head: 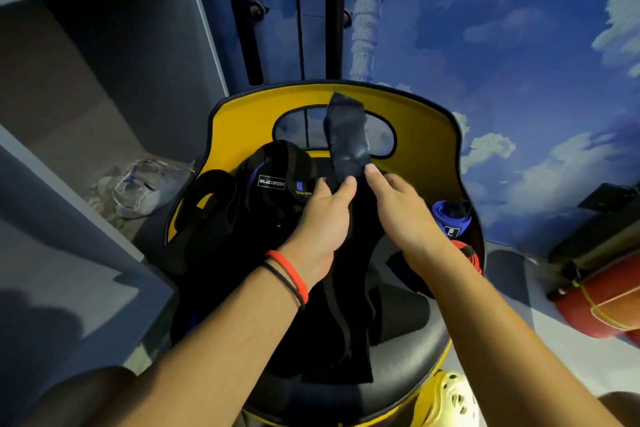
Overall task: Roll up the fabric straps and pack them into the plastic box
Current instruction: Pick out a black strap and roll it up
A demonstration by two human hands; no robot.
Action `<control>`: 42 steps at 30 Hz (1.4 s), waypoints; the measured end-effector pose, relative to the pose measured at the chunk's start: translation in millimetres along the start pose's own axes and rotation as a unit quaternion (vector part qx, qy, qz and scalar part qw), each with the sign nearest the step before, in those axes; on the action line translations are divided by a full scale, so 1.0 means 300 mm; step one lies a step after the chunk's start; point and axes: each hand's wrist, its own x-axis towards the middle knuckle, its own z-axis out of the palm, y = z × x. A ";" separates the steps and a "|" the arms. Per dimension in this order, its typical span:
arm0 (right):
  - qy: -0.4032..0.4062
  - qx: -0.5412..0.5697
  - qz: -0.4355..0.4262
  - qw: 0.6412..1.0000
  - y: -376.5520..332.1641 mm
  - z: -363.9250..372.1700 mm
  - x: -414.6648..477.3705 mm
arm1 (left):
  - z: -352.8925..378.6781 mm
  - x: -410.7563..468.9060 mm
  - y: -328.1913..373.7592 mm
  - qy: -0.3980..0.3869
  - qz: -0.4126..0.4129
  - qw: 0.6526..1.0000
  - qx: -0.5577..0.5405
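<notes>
A long black fabric strap [347,135] lies down the middle of a yellow and black chair seat [408,371], its dark far end sticking up against the chair back. My left hand [320,222] pinches the strap near that end, thumb and fingers closed on it. My right hand [398,208] touches the same strap from the right with its fingertips. A heap of black straps with white and yellow labels [273,184] sits left of my hands. A rolled blue strap [450,218] and a red one [469,253] lie at the seat's right edge. No plastic box is visible.
The yellow chair back [426,135] with a cut-out handle stands behind the straps. A grey shelf unit [104,114] on the left holds a clear plastic bag [138,187]. A red cylinder bag [602,308] lies at right. A yellow shoe [446,402] is at the bottom.
</notes>
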 end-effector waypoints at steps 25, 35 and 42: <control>-0.063 -0.006 0.163 0.985 0.273 0.088 0.104 | 0.008 0.371 -0.198 0.022 -0.154 0.986 0.061; -0.048 0.009 0.214 0.976 0.446 0.189 0.290 | 0.009 0.489 -0.352 -0.013 -0.097 0.989 0.115; -0.014 -0.077 0.139 0.987 0.395 0.188 0.432 | -0.023 0.562 -0.364 -0.029 -0.074 0.996 0.048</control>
